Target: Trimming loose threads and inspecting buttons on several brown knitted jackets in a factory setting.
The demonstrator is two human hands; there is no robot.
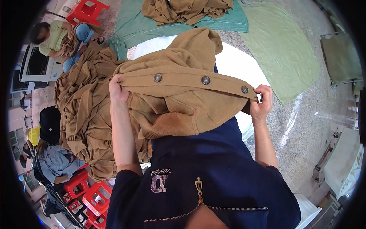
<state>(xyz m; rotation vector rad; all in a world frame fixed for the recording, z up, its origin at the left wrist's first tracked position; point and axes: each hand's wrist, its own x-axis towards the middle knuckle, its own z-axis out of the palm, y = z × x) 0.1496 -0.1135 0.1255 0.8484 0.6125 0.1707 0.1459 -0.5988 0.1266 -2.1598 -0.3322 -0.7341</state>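
Floor [303, 145] rightward; hands [119, 91] [261, 106] hold garment [171, 108] taut along buttoned edge [181, 80].

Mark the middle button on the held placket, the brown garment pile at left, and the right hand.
Middle button [206, 80]: head view, on its face.
Brown garment pile [89, 110]: head view, on its central folds.
Right hand [262, 107]: head view, mid-hand.

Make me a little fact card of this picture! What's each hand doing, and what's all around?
Left hand: grips the button strip of a brown cloth garment
Right hand: grips the same strip, farther right
Buttons: at least three, dark and round
To the left: big heap of brown cloth
Beyond: brown buttoned clothes on a dark green plastic sheet
Other person: sits at upper left, light green top
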